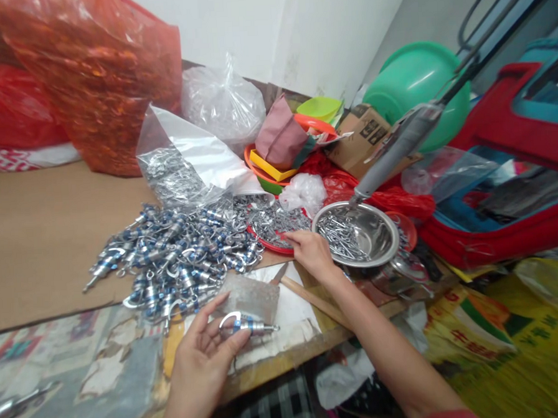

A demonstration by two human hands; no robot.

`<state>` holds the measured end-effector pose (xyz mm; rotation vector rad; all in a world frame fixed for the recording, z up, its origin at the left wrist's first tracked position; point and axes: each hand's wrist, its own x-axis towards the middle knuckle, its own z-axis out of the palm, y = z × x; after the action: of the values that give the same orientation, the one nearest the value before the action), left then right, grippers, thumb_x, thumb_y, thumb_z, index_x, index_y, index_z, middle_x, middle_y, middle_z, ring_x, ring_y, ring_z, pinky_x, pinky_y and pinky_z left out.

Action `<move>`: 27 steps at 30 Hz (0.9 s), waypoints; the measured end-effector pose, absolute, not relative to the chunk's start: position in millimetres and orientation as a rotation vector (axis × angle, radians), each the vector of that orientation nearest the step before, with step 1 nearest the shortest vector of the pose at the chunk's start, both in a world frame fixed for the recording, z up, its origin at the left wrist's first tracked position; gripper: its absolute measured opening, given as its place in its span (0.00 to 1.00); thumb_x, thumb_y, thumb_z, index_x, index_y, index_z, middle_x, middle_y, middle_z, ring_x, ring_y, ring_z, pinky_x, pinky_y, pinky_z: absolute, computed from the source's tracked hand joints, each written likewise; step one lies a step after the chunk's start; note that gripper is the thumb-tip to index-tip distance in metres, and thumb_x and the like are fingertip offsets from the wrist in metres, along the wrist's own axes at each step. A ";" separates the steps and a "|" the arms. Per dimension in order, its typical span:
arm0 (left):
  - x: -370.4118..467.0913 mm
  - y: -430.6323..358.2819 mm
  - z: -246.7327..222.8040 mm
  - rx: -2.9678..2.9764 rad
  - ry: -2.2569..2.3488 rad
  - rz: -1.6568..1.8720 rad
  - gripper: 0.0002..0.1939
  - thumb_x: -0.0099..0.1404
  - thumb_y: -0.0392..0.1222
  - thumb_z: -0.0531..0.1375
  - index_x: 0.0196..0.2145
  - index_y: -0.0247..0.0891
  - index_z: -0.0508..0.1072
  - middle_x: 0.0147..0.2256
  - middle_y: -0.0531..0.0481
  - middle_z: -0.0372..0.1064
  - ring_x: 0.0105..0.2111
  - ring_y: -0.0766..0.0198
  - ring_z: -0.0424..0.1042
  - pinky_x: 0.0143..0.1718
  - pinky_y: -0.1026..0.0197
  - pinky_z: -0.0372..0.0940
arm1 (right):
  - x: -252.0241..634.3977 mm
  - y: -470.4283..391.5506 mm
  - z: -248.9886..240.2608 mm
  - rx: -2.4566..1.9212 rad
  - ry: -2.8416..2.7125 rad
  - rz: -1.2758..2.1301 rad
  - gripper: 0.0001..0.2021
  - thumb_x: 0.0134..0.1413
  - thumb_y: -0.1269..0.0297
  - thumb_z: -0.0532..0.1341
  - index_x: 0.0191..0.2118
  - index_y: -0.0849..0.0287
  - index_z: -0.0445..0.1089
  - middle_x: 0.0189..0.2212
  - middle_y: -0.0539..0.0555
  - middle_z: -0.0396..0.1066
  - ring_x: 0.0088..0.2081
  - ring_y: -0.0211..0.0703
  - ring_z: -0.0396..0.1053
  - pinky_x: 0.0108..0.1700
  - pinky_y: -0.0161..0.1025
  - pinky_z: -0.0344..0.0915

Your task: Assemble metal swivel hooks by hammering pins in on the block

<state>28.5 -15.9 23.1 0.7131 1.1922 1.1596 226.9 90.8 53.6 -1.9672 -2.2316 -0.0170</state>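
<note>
Near the table's front edge, my left hand (206,350) holds a silver and blue metal fitting (250,324) with a curved hook, its tip pointing right. My right hand (310,252) reaches to the front rim of a red tray (262,240) of small silver parts, fingers pressed together; whatever they hold is too small to make out. Beyond my left hand lies a large pile of similar fittings (183,251). A flat grey metal block (253,297) sits between my hands, beside a pointed tool with a wooden handle (314,302).
Right of the tray stands a steel bowl (390,243) of metal pins. A grey-handled tool (388,150) slants above it. Plastic bags (222,103), a cardboard box (362,136) and a green basin (421,70) stand behind. A red chair (493,110) is at right.
</note>
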 end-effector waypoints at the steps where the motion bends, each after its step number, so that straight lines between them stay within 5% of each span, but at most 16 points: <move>1: 28.1 -15.5 22.9 0.708 1.201 1.156 0.34 0.42 0.41 0.67 0.48 0.38 0.62 0.28 0.51 0.74 0.32 0.62 0.73 0.34 0.66 0.68 | 233.3 106.4 51.2 -2.024 -2.250 -0.046 0.14 0.55 0.70 0.50 0.45 0.54 0.68 0.40 0.55 0.71 0.43 0.43 0.67 0.44 0.38 0.61; 10: 25.4 -10.7 21.4 0.696 1.186 1.134 0.40 0.41 0.39 0.67 0.52 0.38 0.56 0.26 0.52 0.74 0.29 0.61 0.74 0.33 0.61 0.69 | 245.3 159.0 31.4 -2.030 -2.363 -0.013 0.14 0.41 0.72 0.60 0.39 0.61 0.70 0.36 0.60 0.71 0.40 0.50 0.68 0.40 0.39 0.61; 18: 23.1 -9.0 14.9 0.701 1.135 1.144 0.40 0.42 0.37 0.66 0.52 0.38 0.56 0.25 0.52 0.73 0.28 0.63 0.73 0.32 0.63 0.68 | 256.4 146.5 32.0 -1.822 -2.186 0.020 0.07 0.48 0.71 0.56 0.30 0.63 0.71 0.31 0.57 0.72 0.36 0.43 0.68 0.40 0.37 0.62; 21: 22.6 -9.0 15.0 0.698 1.118 1.139 0.39 0.42 0.36 0.66 0.52 0.38 0.55 0.25 0.53 0.73 0.29 0.63 0.73 0.33 0.62 0.67 | 242.3 118.8 37.8 -1.705 -2.127 0.035 0.09 0.52 0.71 0.52 0.33 0.64 0.70 0.32 0.56 0.72 0.35 0.39 0.69 0.39 0.35 0.63; 27: 21.5 -9.9 18.2 0.701 1.111 1.130 0.39 0.43 0.35 0.66 0.52 0.36 0.55 0.24 0.53 0.72 0.28 0.63 0.73 0.32 0.63 0.68 | 193.4 53.5 39.4 -0.777 -2.330 0.302 0.07 0.49 0.73 0.54 0.29 0.62 0.69 0.29 0.52 0.73 0.33 0.35 0.70 0.38 0.32 0.65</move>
<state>21.5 -9.9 18.2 0.7012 1.1114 1.1305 193.4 53.5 39.4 -0.7766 -2.3297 0.3018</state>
